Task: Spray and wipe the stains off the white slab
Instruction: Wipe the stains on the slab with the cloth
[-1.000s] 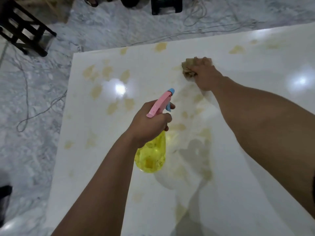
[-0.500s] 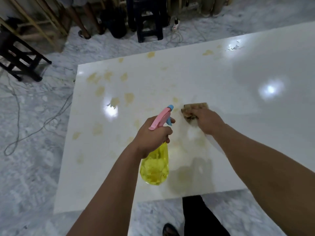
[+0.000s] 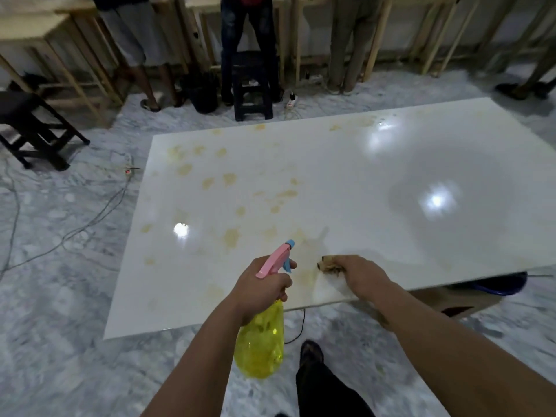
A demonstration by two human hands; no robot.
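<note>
- Two hands are seen above the near edge of one white slab (image 3: 346, 182), which is laid flat over a marbled floor (image 3: 54, 296).
- The left hand (image 3: 258, 291) is curled round the neck of one yellow spray bottle (image 3: 260, 346), a finger at its pink trigger head.
- The right hand (image 3: 362, 275) is closed on one brownish cloth (image 3: 329, 266), pressed to the slab.
- Many yellowish stains (image 3: 230, 179) are noted, mostly on the left half.
- Two dark stools (image 3: 252, 85) are counted beyond.
</note>
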